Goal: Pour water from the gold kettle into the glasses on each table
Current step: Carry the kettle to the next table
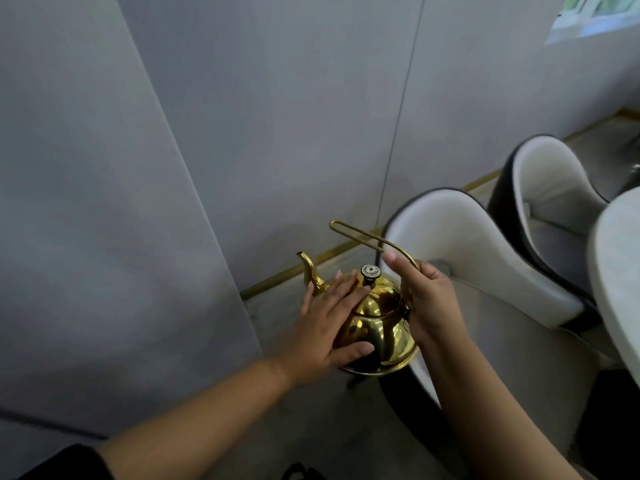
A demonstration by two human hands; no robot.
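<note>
The gold kettle (379, 327) is held in the air in front of me, its curved spout (310, 270) pointing left toward the wall and its dark lid knob (370, 273) on top. My right hand (427, 299) grips the thin wire handle (360, 237) at its right end. My left hand (323, 329) lies flat against the kettle's left side and lid, fingers spread, thumb under the belly. No glasses are in view.
A grey panelled wall (242, 133) with a gold floor strip fills the left and back. Two white chairs with dark shells (478, 258) (550, 188) stand to the right. A pale table edge (620, 258) shows at far right.
</note>
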